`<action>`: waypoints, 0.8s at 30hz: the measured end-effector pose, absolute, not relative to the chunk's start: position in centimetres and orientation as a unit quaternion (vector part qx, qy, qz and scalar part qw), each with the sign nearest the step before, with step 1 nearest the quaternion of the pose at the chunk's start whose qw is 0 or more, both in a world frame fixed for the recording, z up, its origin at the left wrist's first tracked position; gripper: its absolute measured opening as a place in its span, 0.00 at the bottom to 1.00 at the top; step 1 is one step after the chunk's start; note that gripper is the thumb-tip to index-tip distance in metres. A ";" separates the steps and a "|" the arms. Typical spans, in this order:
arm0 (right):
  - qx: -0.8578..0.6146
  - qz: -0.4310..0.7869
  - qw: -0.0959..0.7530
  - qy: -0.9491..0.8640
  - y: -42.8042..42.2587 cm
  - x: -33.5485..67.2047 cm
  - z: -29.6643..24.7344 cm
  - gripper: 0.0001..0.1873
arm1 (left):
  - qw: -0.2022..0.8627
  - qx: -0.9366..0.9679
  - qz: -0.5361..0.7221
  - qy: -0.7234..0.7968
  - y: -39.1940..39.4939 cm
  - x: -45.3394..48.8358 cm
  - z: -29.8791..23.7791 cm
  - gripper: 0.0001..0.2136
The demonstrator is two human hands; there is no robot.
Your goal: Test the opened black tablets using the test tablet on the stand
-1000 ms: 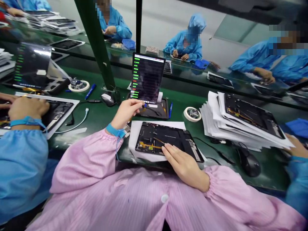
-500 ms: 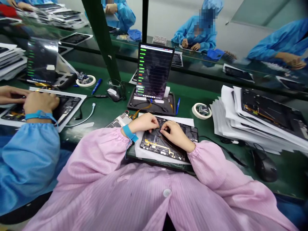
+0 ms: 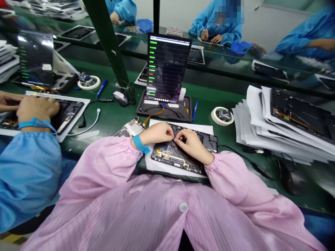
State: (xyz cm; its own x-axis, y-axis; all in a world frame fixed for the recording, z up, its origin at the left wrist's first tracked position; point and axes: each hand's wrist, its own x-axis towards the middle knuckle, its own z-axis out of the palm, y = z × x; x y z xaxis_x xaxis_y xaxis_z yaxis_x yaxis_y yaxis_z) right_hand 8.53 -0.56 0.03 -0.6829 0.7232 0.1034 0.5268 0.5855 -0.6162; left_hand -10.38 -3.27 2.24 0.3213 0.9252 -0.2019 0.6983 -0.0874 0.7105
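Count, bench in view: one opened tablet (image 3: 183,158) on paper at lower centre; two upright tablets (image 3: 167,66) showing bar-lined screens, upper left and centre; two tape rolls (image 3: 222,116); two blue pens (image 3: 195,110); two computer mice (image 3: 121,96); one paper-interleaved stack (image 3: 248,129) at right; four blue-gowned co-workers (image 3: 28,174).

Both forearms, in pink striped sleeves (image 3: 104,164) with gathered cuffs, angle inward from either side of the chest. The left hand (image 3: 157,133) and right hand (image 3: 192,145) sit palms down, close together, nearly meeting. Their fingertips (image 3: 171,131) curl down and inward in a pinch – whether they grip anything is too small to tell. A blue wrist strap (image 3: 140,144) circles the left wrist.
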 end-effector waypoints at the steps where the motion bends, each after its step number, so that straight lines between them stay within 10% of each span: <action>1: -0.360 0.281 0.173 -0.873 -0.6 8.5 0.1 0.03 | 0.375 0.721 0.149 0.563 -3.3 -10.4 2.3 0.11; 24: -0.361 0.279 0.178 -0.872 -0.5 8.8 0.1 0.04 | 0.312 0.724 0.182 0.587 -4.1 -9.2 2.5 0.08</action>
